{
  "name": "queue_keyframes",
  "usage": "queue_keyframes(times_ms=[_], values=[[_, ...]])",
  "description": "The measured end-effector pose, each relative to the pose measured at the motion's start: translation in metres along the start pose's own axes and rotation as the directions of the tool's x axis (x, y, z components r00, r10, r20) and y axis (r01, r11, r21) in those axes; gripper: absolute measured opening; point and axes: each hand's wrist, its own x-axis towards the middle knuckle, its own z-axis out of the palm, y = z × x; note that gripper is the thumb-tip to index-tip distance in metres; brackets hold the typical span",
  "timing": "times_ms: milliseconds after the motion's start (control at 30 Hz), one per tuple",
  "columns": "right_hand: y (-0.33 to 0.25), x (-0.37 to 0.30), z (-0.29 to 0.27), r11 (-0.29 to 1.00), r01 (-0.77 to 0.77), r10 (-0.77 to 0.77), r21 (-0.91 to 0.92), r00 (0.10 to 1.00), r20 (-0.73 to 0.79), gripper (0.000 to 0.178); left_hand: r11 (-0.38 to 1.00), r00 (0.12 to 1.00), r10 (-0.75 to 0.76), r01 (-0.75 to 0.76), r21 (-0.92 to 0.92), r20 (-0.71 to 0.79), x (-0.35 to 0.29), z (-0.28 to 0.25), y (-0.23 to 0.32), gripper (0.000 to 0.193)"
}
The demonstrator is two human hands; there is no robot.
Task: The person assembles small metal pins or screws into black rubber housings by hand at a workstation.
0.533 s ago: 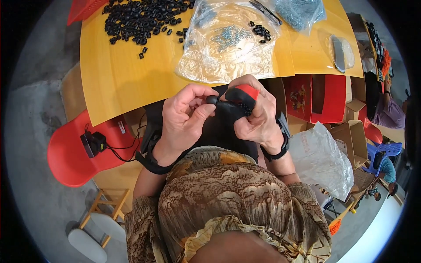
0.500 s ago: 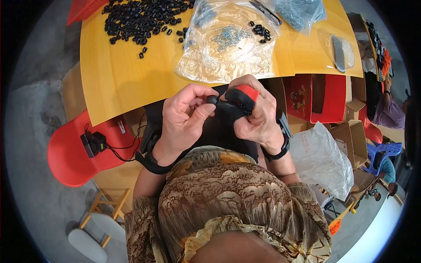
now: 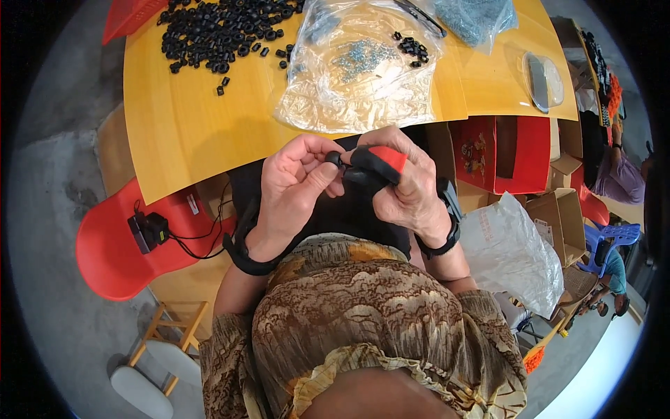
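Observation:
Between the thumb and fingers of my left hand (image 3: 289,188) is a small round black part (image 3: 333,159), like a plastic cap or bushing. My right hand (image 3: 412,185) is closed just to its right, its fingers bent toward the part. A black-and-red piece (image 3: 382,162) covers the fingers there; I cannot tell whether it is a finger sleeve or something held. What lies between the right fingertips is hidden. Both hands are in front of the table's near edge, above my lap. On the table, a clear plastic bag (image 3: 328,105) lies under tiny silvery metal pieces (image 3: 359,59) and several black parts (image 3: 413,50).
A large heap of black parts (image 3: 223,31) covers the back left of the yellow table (image 3: 181,126), near a red basket (image 3: 129,17). A bag of metal pieces (image 3: 478,21) and a clear plastic case (image 3: 541,82) are at right. A red chair (image 3: 112,241) stands left, cartons (image 3: 558,220) right.
The black-and-red piece has turned slightly in my right hand and my right fingers have shifted a little. My left hand still pinches the black part. The view has shifted slightly.

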Motion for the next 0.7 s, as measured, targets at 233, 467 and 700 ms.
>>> queue_keyframes(times_ms=[233,467,700], values=[[-0.007,-0.001,-0.003,0.947,0.169,-0.127,-0.272,0.978,0.166,0.027,0.964,0.996,-0.077,0.066,-0.258,-0.034,0.003,-0.001,-0.013,0.011],[0.045,0.007,-0.029,0.868,-0.373,0.288,-0.326,0.916,-0.28,0.025,0.941,0.999,-0.045,0.042,-0.337,-0.002,0.006,-0.007,-0.017,0.013],[0.102,0.021,-0.054,0.767,-0.316,0.173,-0.559,0.94,-0.294,0.026,0.93,0.998,-0.06,0.055,-0.363,-0.002,0.003,-0.012,-0.021,0.016]])
